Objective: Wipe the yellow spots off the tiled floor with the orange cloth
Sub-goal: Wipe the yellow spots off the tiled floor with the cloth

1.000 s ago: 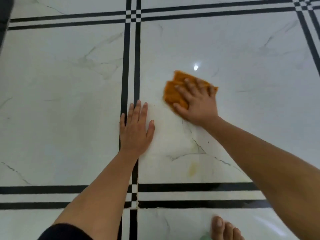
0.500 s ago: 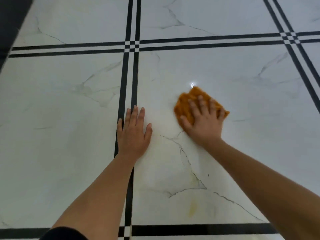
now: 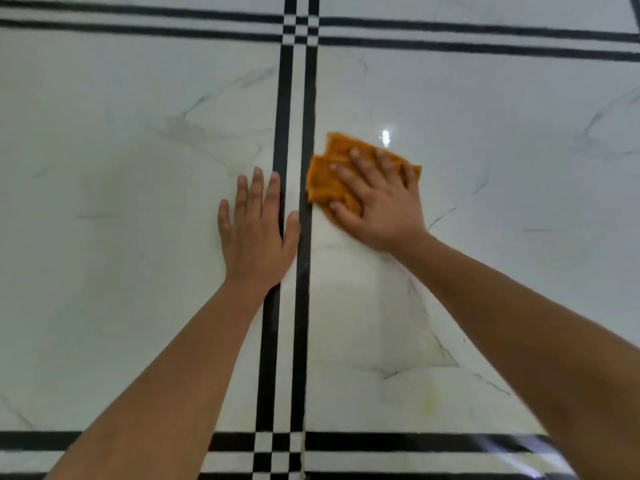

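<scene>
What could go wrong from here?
1. The faint yellow spot lies nearer the person than the orange cloth; it may get missed.
2. The right hand only presses flat, so the cloth could bunch.
3. The left hand braces on glossy tiled floor and might slip.

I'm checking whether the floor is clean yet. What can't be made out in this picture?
Head view:
1. Tiled floor beneath the orange cloth and the right hand pressing it: covered, so any spot there is hidden.
2. Floor beneath the left hand and right forearm: covered.
3. Faint yellow spot near the bottom border: its edges are too pale to trace.
4. Bottom right corner: blurred and cut off by the frame edge.
</scene>
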Available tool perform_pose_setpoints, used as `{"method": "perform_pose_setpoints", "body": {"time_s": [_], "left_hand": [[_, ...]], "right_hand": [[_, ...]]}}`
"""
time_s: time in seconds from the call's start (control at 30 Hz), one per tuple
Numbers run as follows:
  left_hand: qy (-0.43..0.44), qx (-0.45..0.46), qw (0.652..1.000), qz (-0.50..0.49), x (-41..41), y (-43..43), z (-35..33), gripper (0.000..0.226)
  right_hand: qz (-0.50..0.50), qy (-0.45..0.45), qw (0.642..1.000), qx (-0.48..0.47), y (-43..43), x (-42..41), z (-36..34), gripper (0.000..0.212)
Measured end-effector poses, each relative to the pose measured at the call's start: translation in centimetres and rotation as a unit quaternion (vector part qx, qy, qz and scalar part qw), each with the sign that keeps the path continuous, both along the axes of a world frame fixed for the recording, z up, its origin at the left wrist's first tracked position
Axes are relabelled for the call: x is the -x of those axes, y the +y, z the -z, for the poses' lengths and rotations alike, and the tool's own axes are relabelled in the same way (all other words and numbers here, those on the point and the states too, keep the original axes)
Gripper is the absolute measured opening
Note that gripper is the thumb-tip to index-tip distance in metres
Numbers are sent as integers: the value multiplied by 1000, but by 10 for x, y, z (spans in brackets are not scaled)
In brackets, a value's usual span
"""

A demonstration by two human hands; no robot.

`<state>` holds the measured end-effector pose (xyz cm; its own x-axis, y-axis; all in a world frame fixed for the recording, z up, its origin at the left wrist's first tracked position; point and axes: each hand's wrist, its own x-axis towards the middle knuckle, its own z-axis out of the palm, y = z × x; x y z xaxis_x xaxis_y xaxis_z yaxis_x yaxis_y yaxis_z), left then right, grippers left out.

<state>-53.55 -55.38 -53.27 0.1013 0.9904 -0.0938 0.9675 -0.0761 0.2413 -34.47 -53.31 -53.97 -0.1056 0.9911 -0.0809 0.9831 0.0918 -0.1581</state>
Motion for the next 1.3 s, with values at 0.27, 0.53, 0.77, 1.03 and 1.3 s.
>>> {"method": "perform_pose_setpoints", "body": {"time_s": [0.27,0.53,0.77,1.03,1.3], "left_hand": [[-11,55,993,102,-4,-66,-8,60],[-16,114,990,84,-3,-139,-37,58],[10,112,977,182,-24,-179,-24,58],[15,108,973,203,-50,-195,-16,59],[6,130,971,199,-88,-205,-20,60]], "right_hand": [[212,20,976,43,-98,20,-8,66],[251,99,957,103,-198,15,-26,57],[206,40,972,102,-252,2,-18,60],[273,16,959,73,-268,-47,-15,66],[352,33,935,30,-296,-83,-9,61]]}}
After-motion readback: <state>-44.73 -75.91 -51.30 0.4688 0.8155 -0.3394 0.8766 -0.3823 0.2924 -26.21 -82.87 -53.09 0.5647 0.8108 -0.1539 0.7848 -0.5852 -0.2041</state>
